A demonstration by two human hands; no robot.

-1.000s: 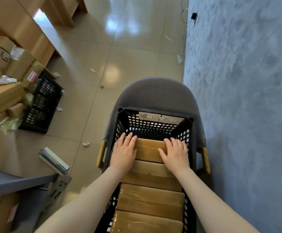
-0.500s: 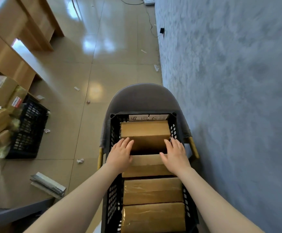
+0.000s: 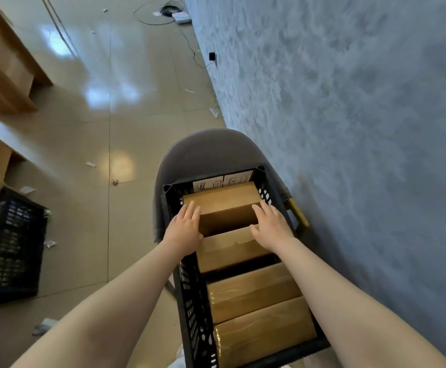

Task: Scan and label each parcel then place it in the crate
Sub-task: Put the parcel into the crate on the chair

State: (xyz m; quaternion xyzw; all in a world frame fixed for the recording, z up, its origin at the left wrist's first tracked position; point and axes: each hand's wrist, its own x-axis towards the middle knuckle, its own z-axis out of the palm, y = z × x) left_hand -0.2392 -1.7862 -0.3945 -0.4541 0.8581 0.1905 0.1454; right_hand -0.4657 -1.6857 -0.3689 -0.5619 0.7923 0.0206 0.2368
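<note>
Far to my left a second black crate (image 3: 12,251) sits on the tiled floor (image 3: 105,123), with a heap of waiting parcels blurred at the frame edge beside it, and scraps of paper lie scattered across the tiles. Moving in, my left hand (image 3: 183,231) lies with fingers spread against the left end of the far box (image 3: 222,205), and as far as I can tell it is pressing flat rather than curling around anything. That box is the task's parcel, and it now stands at the far end of the crate (image 3: 190,288) on the grey chair (image 3: 208,152), its top touching or just short of the handwritten paper sign (image 3: 222,183) on the end wall. A second ago it lay low under both palms with the end of the crate bare beyond it; half a second ago it had risen and slid forward; now it is pushed hard up to the wall, and my view has tilted. I judge the placing step almost finished. Nearer me three more boxes (image 3: 256,293) fill the crate in a row, the nearest two shiny with tape. My right hand (image 3: 271,225) mirrors the left, open, with fingers flat on the box's right end and the thumb by the next box's top edge. Right of that runs the blue-grey wall (image 3: 349,128).
</note>
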